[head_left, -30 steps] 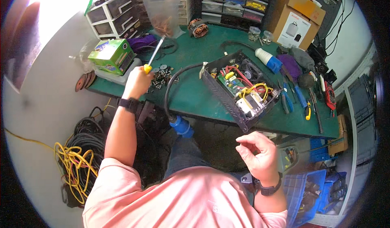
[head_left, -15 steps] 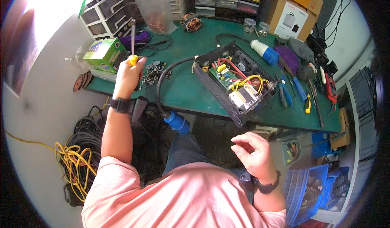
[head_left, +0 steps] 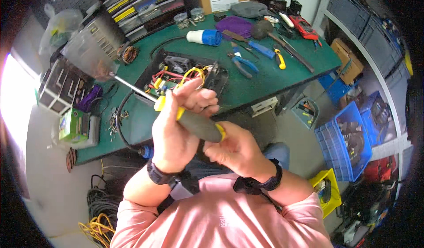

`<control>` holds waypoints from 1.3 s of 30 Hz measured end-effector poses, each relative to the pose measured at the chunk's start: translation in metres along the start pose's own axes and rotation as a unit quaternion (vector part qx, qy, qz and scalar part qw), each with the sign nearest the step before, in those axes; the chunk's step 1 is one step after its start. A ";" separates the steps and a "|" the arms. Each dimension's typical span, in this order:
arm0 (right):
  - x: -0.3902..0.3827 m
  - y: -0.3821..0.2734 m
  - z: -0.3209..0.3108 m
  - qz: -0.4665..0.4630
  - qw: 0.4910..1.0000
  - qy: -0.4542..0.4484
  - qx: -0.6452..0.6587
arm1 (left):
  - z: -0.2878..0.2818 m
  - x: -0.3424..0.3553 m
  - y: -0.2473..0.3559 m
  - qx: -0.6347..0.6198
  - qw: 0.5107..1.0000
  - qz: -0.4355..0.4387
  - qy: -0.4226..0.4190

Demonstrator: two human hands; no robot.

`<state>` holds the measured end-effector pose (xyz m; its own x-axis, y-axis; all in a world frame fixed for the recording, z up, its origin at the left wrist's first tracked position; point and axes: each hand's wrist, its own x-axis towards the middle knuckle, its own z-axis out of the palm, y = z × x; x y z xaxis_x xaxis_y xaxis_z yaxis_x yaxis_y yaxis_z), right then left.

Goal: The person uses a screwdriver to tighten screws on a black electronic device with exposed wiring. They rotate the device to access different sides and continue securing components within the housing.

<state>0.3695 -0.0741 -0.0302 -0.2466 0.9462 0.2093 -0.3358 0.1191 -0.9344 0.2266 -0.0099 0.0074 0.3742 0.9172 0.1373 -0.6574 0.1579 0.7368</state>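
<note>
A long screwdriver point(head_left: 199, 125) with a grey-and-yellow handle slants across my hands, its metal shaft pointing up and to the left. My left hand point(head_left: 170, 135) holds it near the yellow collar, the handle lying across the palm and the fingers loosely extended. Around the butt of the handle, my right hand point(head_left: 240, 153) has its fingers curled. Just beyond the hands, on the green table point(head_left: 265, 80), sits an opened black device housing point(head_left: 217, 81) with yellow wires point(head_left: 191, 75) and red wires inside. My left hand hides part of it.
Blue-handled pliers point(head_left: 242, 64), a hammer point(head_left: 293, 53) and a red meter point(head_left: 305, 29) lie on the right. Loose screws point(head_left: 115, 122) and a green box point(head_left: 73, 124) are on the left. A blue crate point(head_left: 344, 137) stands beside the table, lower right.
My left hand has brought the screwdriver from the table's left side back toward my body. My right hand has come up to the handle's end. The view has turned right.
</note>
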 end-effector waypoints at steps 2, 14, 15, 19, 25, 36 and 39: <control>-0.004 0.000 -0.010 0.007 0.999 0.038 0.026 | 0.008 0.006 -0.017 0.032 0.999 -0.014 0.000; -0.024 -0.023 -0.079 -0.010 0.960 0.265 0.092 | 0.018 -0.005 -0.015 0.619 0.767 0.130 -0.108; -0.025 -0.020 -0.093 -0.032 0.955 0.291 0.046 | 0.018 -0.003 -0.013 0.712 0.657 0.238 -0.066; -0.026 -0.013 -0.123 -0.037 0.935 0.351 -0.030 | -0.017 0.017 -0.012 0.778 0.561 0.281 0.035; -0.015 0.001 -0.132 -0.007 0.928 0.365 -0.068 | -0.027 0.038 -0.021 0.790 0.570 0.223 0.036; -0.004 0.011 -0.136 0.002 0.931 0.358 -0.067 | -0.045 0.039 -0.031 0.759 0.581 0.293 0.023; -0.004 0.013 -0.139 0.000 0.934 0.350 -0.064 | -0.045 0.038 -0.034 0.759 0.569 0.316 0.028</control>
<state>0.4926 -0.0341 -0.0834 0.4244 0.9054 0.0115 -0.2132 0.1122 -0.9705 0.2343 0.0360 -0.0421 0.3275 0.6322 0.7022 0.6885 -0.6686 0.2809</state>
